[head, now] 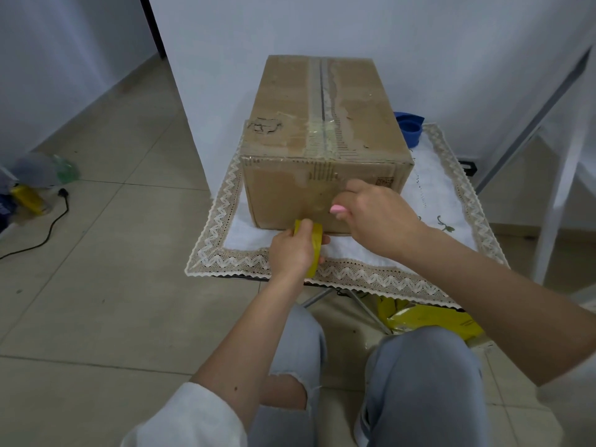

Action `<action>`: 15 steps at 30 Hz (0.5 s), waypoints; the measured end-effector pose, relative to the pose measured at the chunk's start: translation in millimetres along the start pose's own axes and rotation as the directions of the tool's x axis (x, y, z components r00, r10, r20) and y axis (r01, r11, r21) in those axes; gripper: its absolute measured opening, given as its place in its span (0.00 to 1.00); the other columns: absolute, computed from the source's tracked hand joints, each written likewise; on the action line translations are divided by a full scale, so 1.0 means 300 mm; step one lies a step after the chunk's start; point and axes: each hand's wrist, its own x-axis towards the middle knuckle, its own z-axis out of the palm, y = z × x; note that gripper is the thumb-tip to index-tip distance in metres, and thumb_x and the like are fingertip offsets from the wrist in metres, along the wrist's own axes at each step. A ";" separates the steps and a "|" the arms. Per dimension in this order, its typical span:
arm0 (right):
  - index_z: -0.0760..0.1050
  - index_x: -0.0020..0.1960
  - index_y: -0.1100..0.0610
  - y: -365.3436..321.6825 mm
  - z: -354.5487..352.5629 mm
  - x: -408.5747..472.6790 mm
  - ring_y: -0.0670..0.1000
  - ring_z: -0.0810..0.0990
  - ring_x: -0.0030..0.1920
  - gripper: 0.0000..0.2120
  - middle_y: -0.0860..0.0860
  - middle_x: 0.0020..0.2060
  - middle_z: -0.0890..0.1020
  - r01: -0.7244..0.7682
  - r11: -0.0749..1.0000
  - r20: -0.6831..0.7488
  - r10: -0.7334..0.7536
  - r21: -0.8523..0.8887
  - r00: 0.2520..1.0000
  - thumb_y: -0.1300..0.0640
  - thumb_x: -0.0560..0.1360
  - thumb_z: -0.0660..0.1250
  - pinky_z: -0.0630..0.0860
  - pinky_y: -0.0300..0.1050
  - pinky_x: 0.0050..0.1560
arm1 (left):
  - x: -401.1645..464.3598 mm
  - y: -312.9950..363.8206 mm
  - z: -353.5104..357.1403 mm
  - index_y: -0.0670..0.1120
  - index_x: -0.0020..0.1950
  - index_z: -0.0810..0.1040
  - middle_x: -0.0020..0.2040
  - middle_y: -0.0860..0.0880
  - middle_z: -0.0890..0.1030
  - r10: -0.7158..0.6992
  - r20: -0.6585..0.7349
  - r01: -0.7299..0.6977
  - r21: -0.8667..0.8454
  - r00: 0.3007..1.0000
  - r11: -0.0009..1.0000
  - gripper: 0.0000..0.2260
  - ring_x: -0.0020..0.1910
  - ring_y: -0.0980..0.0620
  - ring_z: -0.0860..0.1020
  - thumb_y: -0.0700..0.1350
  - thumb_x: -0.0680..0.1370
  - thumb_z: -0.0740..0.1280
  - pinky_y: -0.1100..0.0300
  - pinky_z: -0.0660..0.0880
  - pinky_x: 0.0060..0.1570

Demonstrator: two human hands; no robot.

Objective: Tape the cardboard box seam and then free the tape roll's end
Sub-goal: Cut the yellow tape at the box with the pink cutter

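Note:
A brown cardboard box (303, 124) stands on a small cloth-covered table (451, 201). Its top seam (322, 91) runs away from me, with worn clear tape over the near end. My left hand (290, 253) grips a yellow tape roll (315, 245) held low against the box's near face. My right hand (377, 217) presses on that near face just right of the roll and holds a small pink object (337, 208) between thumb and fingers. Whether a tape strip links the roll to the box is hard to see.
A blue object (410, 125) sits behind the box at the right. A white lace-edged cloth (371, 275) covers the table. A yellow bag (432, 321) lies under the table by my knees. A black cable (48, 227) and clutter (35, 185) lie on the floor at left. A white frame (561, 175) stands at the right.

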 end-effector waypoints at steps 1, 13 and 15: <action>0.80 0.56 0.58 0.001 0.002 -0.001 0.59 0.80 0.48 0.13 0.54 0.51 0.76 -0.001 0.999 -0.017 0.002 0.032 1.000 0.53 0.82 0.59 0.76 0.50 0.43 | 0.000 -0.003 0.000 0.46 0.44 0.81 0.38 0.50 0.87 -0.003 0.004 0.003 -0.005 1.000 1.000 0.13 0.24 0.50 0.75 0.50 0.78 0.61 0.50 0.80 0.47; 0.83 0.53 0.54 0.065 0.048 -0.079 0.54 0.79 0.46 0.07 0.53 0.46 0.81 -0.106 0.922 -0.116 0.160 0.372 0.980 0.57 0.76 0.69 0.77 0.51 0.48 | -0.027 0.000 0.001 0.42 0.44 0.84 0.34 0.47 0.85 -0.027 0.050 0.032 -0.101 0.998 0.994 0.22 0.25 0.48 0.75 0.53 0.79 0.54 0.57 0.76 0.36; 0.83 0.53 0.54 0.079 0.062 -0.109 0.54 0.79 0.46 0.07 0.54 0.46 0.81 -0.141 0.890 -0.115 0.211 0.434 0.971 0.56 0.76 0.69 0.77 0.51 0.49 | -0.037 0.000 0.010 0.41 0.46 0.85 0.34 0.46 0.85 -0.021 0.073 0.028 -0.096 0.997 0.995 0.24 0.25 0.47 0.76 0.53 0.80 0.53 0.57 0.75 0.37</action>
